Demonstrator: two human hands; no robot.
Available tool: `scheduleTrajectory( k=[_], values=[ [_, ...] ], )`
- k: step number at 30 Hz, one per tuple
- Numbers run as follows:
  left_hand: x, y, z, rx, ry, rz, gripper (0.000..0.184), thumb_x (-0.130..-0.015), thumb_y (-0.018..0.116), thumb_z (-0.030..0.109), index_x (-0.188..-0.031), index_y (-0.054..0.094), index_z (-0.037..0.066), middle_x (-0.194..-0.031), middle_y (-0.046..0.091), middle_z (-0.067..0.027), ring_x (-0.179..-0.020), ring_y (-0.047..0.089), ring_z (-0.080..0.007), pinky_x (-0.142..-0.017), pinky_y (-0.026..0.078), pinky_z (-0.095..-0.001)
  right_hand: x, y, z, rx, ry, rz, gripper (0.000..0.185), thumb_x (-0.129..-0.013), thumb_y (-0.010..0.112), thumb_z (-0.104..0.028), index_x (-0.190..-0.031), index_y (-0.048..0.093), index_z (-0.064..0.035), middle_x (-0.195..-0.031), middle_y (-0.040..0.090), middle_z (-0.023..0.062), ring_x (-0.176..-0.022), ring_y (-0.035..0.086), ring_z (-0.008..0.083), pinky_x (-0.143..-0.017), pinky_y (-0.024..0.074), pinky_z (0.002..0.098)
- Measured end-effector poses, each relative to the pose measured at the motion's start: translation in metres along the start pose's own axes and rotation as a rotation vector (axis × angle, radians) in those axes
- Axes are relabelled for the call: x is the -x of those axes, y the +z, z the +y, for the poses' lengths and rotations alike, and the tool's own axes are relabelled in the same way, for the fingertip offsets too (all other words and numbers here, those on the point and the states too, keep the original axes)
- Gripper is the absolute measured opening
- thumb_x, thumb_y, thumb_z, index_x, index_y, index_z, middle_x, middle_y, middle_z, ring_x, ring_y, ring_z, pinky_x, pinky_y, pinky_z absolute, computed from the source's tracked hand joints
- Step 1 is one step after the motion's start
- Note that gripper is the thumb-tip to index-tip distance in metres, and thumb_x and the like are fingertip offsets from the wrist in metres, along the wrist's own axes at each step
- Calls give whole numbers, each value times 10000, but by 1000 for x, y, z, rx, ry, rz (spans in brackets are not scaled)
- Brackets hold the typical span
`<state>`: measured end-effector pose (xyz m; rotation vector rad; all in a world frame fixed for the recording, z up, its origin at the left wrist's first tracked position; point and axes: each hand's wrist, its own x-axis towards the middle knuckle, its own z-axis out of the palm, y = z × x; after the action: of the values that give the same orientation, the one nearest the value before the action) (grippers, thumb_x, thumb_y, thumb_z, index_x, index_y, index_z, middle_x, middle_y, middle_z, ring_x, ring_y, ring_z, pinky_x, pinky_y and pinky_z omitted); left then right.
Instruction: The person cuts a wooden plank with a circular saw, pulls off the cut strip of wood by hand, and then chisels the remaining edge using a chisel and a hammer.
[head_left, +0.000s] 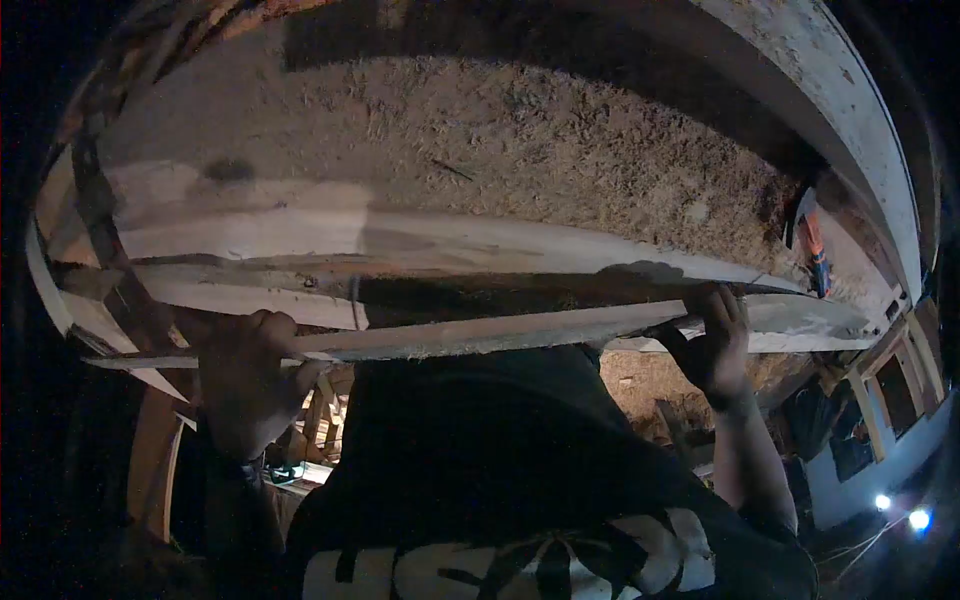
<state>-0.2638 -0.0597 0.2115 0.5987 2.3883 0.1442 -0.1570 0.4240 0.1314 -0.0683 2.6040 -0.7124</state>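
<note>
A long, narrow wooden plank [470, 335] runs crosswise close in front of my dark printed shirt. My left hand [248, 375] grips it near its left end, in deep shadow, with the thumb on the near side. Toward the right, my right hand [715, 350] is closed on the same plank, fingers bent over its far edge and thumb pointing left. Just beyond the plank lies a wider pale timber [430, 238], roughly parallel to it.
Sawdust and wood shavings [560, 140] cover the surface beyond the timbers. An orange-and-blue-handled tool [818, 250] with a dark blade lies at the right. A long curved board [850, 90] borders the upper right. Two bright lamps [918, 519] shine at lower right.
</note>
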Motion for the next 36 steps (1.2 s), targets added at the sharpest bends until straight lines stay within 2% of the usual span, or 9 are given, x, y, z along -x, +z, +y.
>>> scheduleTrajectory(
  k=[4, 8, 11, 12, 18, 27, 30, 33, 36],
  values=[
    [4, -2, 2, -78, 105, 164, 374, -766, 870, 326, -969, 653, 100, -891, 632, -119, -849, 635, -345, -787, 491, -488, 8, 2, 3, 14, 81, -38, 510, -689, 929, -367, -1023, 668, -84, -969, 659, 107, -936, 630, 366, -802, 484, 480],
    [1, -11, 5, -89, -44, -112, 380, -801, 829, 370, -1016, 665, 102, -893, 629, -117, -830, 645, -342, -781, 493, -491, 4, 0, 3, -1, -8, -72, 564, -679, 952, -315, -1043, 635, -23, -960, 633, 157, -897, 613, 394, -773, 490, 479],
    [-1, -13, 6, -92, -59, -116, 378, -794, 825, 363, -1007, 653, 102, -891, 631, -116, -816, 643, -341, -758, 482, -494, 7, 7, 8, 88, -141, 35, 568, -688, 943, -329, -1051, 629, -25, -992, 631, 159, -898, 606, 405, -778, 487, 478],
    [-2, -13, 9, -133, -79, -172, 384, -768, 841, 340, -999, 644, 104, -901, 633, -113, -836, 640, -335, -743, 474, -495, 5, 2, 1, 49, -16, -51, 559, -705, 930, -343, -1061, 636, -28, -1025, 632, 158, -930, 604, 410, -804, 487, 479],
    [-5, -14, 3, 57, -169, -276, 391, -736, 872, 304, -984, 639, 112, -893, 621, -94, -896, 637, -307, -750, 478, -468, 9, 7, 1, 36, 42, -28, 558, -715, 916, -367, -1080, 648, -41, -1013, 631, 149, -985, 600, 408, -848, 475, 496],
    [-7, -11, -4, 100, -92, -183, 464, -670, 916, 270, -1004, 649, 93, -935, 655, -101, -914, 666, -307, -780, 495, -452, 1, 3, 0, 73, -67, -16, 550, -752, 865, -447, -1003, 606, -32, -940, 591, 158, -904, 570, 402, -771, 442, 494],
    [-7, -8, -7, 77, -56, -139, 466, -687, 904, 290, -1026, 656, 88, -967, 678, -113, -939, 684, -306, -826, 507, -437, 0, -1, -4, 27, 45, -63, 546, -661, 930, -371, -1021, 660, -62, -907, 618, 111, -921, 603, 368, -826, 470, 499],
    [-12, 1, -12, 25, 64, 76, 459, -709, 883, 331, -1057, 670, 120, -983, 706, -98, -904, 698, -324, -834, 526, -464, -2, 6, 4, 40, -34, 26, 521, -653, 931, -352, -994, 658, -69, -879, 610, 116, -867, 596, 365, -765, 462, 493],
    [-12, 13, -18, -62, 75, 160, 426, -738, 846, 371, -1076, 688, 168, -958, 725, -97, -868, 705, -343, -827, 539, -496, -4, 2, 7, -54, 51, -99, 559, -689, 911, -308, -1064, 611, -23, -997, 612, 181, -962, 596, 400, -832, 466, 486]
  ],
)
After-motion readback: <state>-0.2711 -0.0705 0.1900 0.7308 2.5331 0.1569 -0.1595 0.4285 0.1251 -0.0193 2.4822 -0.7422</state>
